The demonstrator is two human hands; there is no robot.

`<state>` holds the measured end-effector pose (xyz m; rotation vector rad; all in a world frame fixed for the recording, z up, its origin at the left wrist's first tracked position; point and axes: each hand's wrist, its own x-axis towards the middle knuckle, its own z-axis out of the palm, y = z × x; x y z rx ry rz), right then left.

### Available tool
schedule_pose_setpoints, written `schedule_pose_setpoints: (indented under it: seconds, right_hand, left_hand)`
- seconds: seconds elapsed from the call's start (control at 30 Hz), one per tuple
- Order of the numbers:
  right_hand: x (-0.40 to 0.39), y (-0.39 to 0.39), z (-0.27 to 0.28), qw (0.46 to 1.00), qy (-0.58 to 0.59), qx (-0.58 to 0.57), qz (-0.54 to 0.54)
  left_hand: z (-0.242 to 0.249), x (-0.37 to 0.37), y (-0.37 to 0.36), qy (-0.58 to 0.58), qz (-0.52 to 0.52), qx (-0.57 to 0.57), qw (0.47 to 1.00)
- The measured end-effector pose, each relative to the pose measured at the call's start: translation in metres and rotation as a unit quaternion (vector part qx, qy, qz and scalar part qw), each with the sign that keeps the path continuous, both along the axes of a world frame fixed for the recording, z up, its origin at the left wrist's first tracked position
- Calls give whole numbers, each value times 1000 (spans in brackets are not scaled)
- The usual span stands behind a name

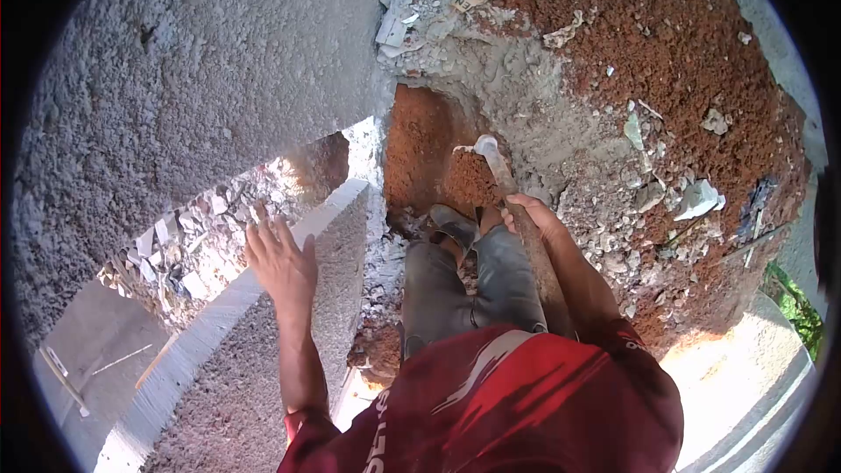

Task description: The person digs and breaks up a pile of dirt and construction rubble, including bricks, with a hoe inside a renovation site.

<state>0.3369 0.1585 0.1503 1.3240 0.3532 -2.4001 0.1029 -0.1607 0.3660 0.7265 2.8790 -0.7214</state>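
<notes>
Right hand (533,217) is wrapped tight around the long wooden-handled digging tool (517,210), its metal blade down in the red-brown soil pit (429,149). Left hand (282,261), fingers spread, presses flat on the grey concrete ledge (210,315).

Left hand (282,261): arm stretched forward and up from the red sleeve, forearm bare, palm flat down, fingers (263,229) spread and pointing away from the body. Nothing gripped.

Right hand (533,219): arm reaches forward and down, right of the knees, elbow slightly bent. Fingers curled tight round a handle (517,210), knuckles up, thumb wrapped on the near side. Wrist straight, in line with forearm.
</notes>
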Motion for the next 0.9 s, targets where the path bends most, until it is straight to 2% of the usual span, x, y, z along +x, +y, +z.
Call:
schedule_pose_setpoints:
  seconds: [0.1, 0.13, 0.17, 0.2, 0.27, 0.3, 0.33, 0.37, 0.43, 0.5, 0.57, 0.63, 0.67, 0.7, 0.77, 0.8, 0.83, 0.9]
  right_hand:
    - [57, 11, 59, 995, 5, 17, -100]
    - [78, 13, 75, 989, 19, -21, -147]
    - [99, 14, 98, 983, 12, -1, -182]
    - [119, 11, 124, 973, 18, 9, -229]
    - [170, -1, 155, 947, 31, 33, -319]
    - [202, -11, 167, 935, 13, 48, -350]
    - [228, -18, 178, 917, 29, 57, -394]
    - [250, -22, 188, 898, 49, 67, -432]
    - [292, -31, 220, 853, 51, 100, -509]
    - [330, -33, 245, 806, 14, 164, -568]
    - [363, -28, 262, 750, -8, 209, -628]
    - [399, -18, 265, 696, -36, 274, -663]
    - [415, -9, 261, 668, -94, 327, -662]
    - [422, -1, 258, 669, -95, 329, -660]
    - [436, 16, 251, 613, -320, 495, -527]
    - [452, 24, 230, 571, -324, 565, -500]
    - [471, 32, 217, 572, -315, 571, -497]
    - [477, 50, 207, 393, -457, 714, -357]
  left_hand:
    - [17, -31, -19, -129, 122, -156, 972]
    - [18, -33, -22, -162, 168, -175, 957]
    - [15, -34, -29, -195, 206, -192, 940]
    - [6, -44, -41, -250, 208, -184, 927]
    - [-12, -50, -53, -205, 142, -214, 945]
    - [-8, -50, -49, -239, 143, -230, 933]
    - [0, -41, -36, -206, 156, -258, 931]
    - [-22, -58, -58, -242, 153, -262, 921]
    - [-6, -48, -52, -211, 114, -247, 939]
    - [-23, -68, -79, -217, 95, -253, 938]
    - [-28, -81, -87, -273, 155, -229, 922]
    - [-13, -70, -70, -270, 144, -213, 928]
    - [-6, -63, -64, -271, 139, -198, 932]
    - [-5, -63, -65, -273, 140, -198, 931]
    - [-7, -64, -70, -254, 123, -182, 942]
    - [5, -55, -49, -262, 163, -211, 928]
    - [-8, -64, -69, -240, 130, -183, 944]
    - [-14, -64, -74, -211, 127, -191, 950]
